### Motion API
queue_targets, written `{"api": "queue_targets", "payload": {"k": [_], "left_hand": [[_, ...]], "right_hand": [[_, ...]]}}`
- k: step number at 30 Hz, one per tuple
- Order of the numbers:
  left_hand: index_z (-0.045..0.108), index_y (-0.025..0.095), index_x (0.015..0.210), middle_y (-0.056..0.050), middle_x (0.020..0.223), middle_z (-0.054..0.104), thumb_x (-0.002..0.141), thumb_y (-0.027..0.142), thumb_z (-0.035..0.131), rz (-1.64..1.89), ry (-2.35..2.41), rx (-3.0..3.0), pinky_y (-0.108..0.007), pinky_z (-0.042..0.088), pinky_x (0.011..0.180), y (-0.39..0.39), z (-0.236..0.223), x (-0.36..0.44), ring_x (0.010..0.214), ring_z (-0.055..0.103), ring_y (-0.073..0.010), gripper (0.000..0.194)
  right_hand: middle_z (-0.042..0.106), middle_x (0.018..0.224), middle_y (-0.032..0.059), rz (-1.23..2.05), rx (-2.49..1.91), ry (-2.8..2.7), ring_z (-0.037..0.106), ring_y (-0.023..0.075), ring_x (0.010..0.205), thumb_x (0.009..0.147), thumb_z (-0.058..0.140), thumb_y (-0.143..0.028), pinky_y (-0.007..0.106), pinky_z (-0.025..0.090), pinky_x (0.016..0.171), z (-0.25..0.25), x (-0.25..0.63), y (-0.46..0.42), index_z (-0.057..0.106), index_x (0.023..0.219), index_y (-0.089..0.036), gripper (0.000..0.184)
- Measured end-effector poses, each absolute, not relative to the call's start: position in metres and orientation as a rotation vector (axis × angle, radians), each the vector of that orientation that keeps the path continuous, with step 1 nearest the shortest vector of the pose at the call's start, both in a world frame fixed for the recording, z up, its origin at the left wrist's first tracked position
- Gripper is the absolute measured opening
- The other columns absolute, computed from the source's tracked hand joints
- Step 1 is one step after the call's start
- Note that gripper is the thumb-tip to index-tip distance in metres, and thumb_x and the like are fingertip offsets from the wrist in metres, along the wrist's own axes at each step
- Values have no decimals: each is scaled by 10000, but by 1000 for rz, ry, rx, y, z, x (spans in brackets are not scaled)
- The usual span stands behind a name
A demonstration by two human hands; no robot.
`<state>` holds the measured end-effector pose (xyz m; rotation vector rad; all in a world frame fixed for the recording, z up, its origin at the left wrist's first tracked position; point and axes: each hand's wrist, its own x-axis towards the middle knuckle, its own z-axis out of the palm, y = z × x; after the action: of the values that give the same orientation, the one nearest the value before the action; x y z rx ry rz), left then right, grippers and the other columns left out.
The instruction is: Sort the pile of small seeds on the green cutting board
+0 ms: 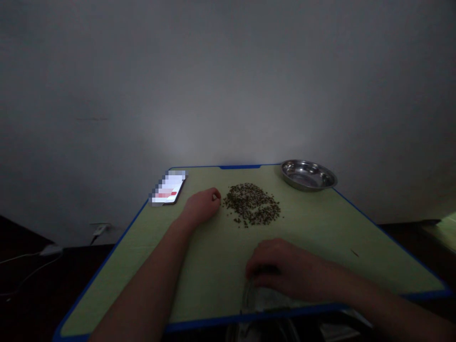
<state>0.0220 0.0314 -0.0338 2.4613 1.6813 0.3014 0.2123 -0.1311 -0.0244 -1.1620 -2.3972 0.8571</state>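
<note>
A loose pile of small dark seed-like grains (252, 204) lies spread on the pale green table (210, 280). At the pile's left edge rests my left hand (204, 207), its fingers curled in with thumb and forefinger together; anything between them is too small to make out. Nearer the front edge, my right hand (280, 266) is bent over with its fingertips drawn toward the thumb. Just below it is a see-through object (261, 299), perhaps a bag or container, partly covered by the hand. Whether the fingertips grip it is hard to see in the dim light.
A shallow steel bowl (308, 175) stands at the back right corner. A lit phone (169, 187) lies at the back left. The table has a blue rim, and a grey wall (228, 85) rises behind it. A thin brown sliver (354, 252) lies on the right side.
</note>
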Motion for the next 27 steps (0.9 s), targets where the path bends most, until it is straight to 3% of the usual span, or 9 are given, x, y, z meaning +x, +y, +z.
{"api": "queue_targets", "payload": {"k": [11,22,27], "left_hand": [[625,243,968,-54,921,686,789,285,394,328,1678,2461,-293,434,694,33,-36,21,806,615,-200,296],[624,246,980,-48,925,687,785,284,407,309,1688,2454,-289,439,697,32,-36,22,818,617,-199,294],[623,241,974,-52,926,687,784,278,399,323,1671,2467,-293,437,695,32,-37,22,809,615,-199,296]], "right_hand": [[700,831,-10,1085,-1255,-2269,607,123,752,810,594,-208,209,451,681,-25,214,-134,700,901,-219,139],[694,813,12,897,-1266,-2249,600,131,740,797,587,-192,230,450,684,-23,206,-124,695,865,-197,129],[695,831,12,996,-1203,-2282,601,125,750,803,581,-180,211,449,678,-25,199,-125,696,878,-190,138]]}}
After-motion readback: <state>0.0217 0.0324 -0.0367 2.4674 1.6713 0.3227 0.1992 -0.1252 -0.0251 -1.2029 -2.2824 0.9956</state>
